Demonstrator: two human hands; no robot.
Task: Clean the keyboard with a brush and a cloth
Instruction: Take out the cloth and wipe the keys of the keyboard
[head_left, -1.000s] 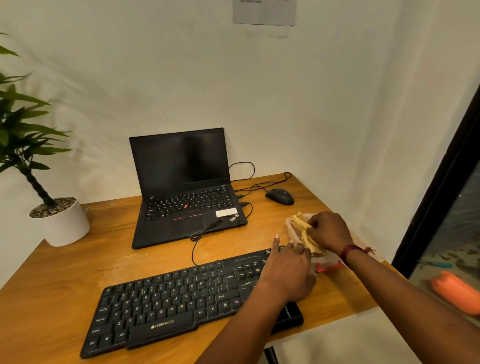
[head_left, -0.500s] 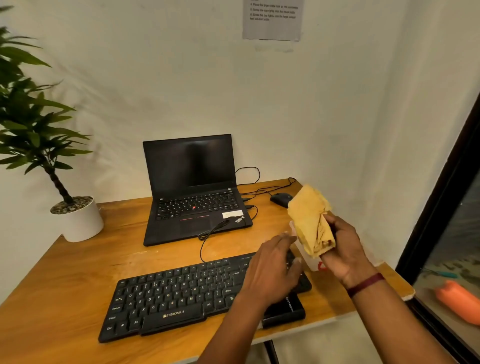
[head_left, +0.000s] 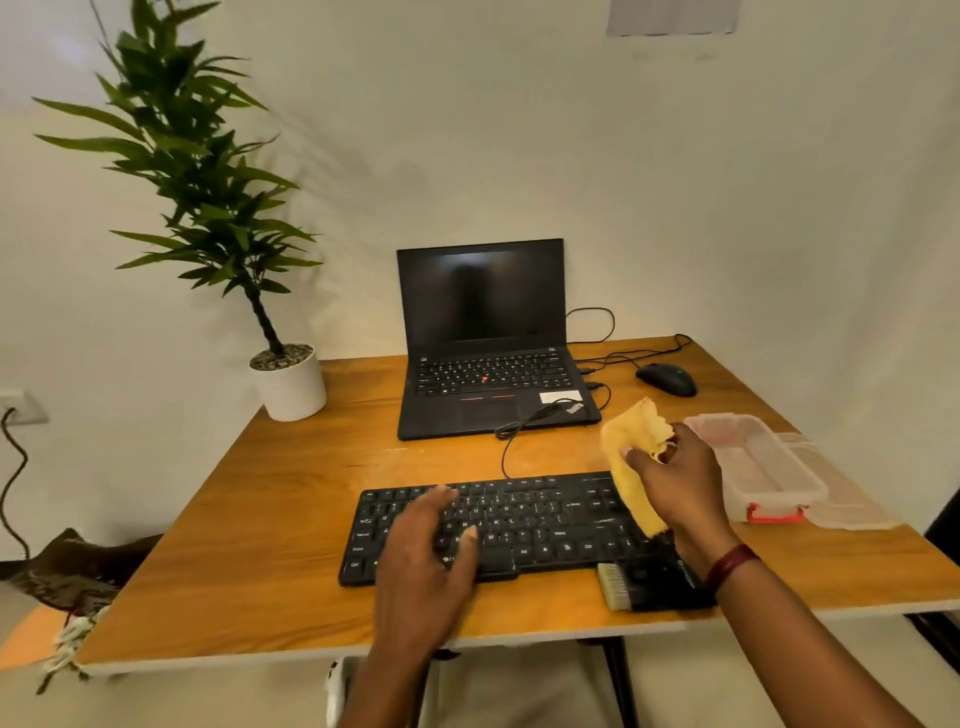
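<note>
The right hand (head_left: 675, 483) has lifted the yellow cloth (head_left: 631, 441), gripped in curled fingers, above the keyboard (head_left: 545, 525). The left hand (head_left: 431, 545), fingers spread, lies over its middle; wiping looks next.

The black open laptop (head_left: 488, 374) at the far edge of the wooden counter (head_left: 260, 519) carries a small slanted "ThinkPad" mark on the right corner of its palm rest. The white sticker (head_left: 558, 397) just beside that mark shows nothing readable. The black flat keyboard (head_left: 540, 519) near the counter's front edge has white key legends, mostly too small to tell. K, L and M can be made out in the middle rows. The pale paper sheet (head_left: 672, 15) on the wall is too blurred to read.
</note>
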